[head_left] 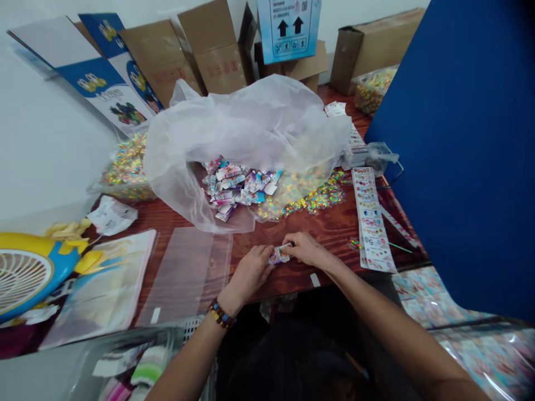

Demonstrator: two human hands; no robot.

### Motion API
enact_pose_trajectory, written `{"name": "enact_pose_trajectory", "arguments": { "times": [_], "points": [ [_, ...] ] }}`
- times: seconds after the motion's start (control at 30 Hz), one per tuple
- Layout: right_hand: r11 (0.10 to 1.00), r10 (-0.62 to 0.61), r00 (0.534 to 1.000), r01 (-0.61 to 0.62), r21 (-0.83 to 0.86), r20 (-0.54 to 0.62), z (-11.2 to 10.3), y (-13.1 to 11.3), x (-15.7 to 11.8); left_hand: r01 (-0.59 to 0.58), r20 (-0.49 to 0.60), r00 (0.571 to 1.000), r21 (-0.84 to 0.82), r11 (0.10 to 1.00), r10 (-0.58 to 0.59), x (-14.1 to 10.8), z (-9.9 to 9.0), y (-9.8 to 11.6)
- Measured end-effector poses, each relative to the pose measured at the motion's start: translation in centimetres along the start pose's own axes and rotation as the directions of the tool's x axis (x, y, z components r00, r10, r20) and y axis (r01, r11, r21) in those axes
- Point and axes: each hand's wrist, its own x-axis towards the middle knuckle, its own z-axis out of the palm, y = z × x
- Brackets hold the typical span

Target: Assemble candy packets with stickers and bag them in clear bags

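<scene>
A small white carton of thin card, printed in purple and pink (279, 255), is lying nearly flat between the person's two bare hands, low over the near edge of the dark red-brown wood-grain table (326, 225). Its printing is showing as crowded patches, too small to read, with white card edging the body. At its right end a pale flap is sticking up, and a touch of yellow is showing beside it; whether that is print or contents, I cannot tell.

The left hand (252, 273) is clamping the carton's left end, its fingers bunching together there, while a brown, blue and yellow beaded bracelet (221, 313) is circling that wrist. The right hand (307, 249) is pinching the other end near the flap, thumb and forefinger closing on the card.

Just beyond, a loose heap of similar little cartons in white, purple, pink and blue (242, 186) is spilling from beneath a large cloudy sheet of clear plastic film (246, 120). To the heap's right, shiny clear packets of yellow, green and orange bits (317, 197) are spreading toward long white strips of coloured stickers (373, 223).
</scene>
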Motion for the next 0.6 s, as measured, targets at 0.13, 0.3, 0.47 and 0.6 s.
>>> {"name": "enact_pose_trajectory", "arguments": {
  "times": [0.13,0.3,0.47,0.6],
  "points": [
    [0.932,0.118,0.990,-0.139,0.336,0.080,0.7,0.2,-0.1,0.059,-0.099,0.993,-0.003,0.998,-0.059,0.2,0.6,0.0],
    [0.789,0.129,0.975,-0.212,0.576,0.181,0.6,1.5,-0.6,0.036,-0.161,0.986,-0.072,0.997,-0.048,-0.2,1.5,-0.5],
    [0.815,0.108,0.967,-0.219,0.536,0.230,0.4,2.3,-0.6,-0.036,-0.166,0.986,-0.080,0.996,0.023,-0.6,2.1,-0.3],
    [0.794,0.172,0.982,-0.189,0.579,0.084,0.9,1.1,-0.5,-0.059,-0.193,0.980,-0.058,0.997,0.047,-0.7,2.3,-0.3]
  ]
}}
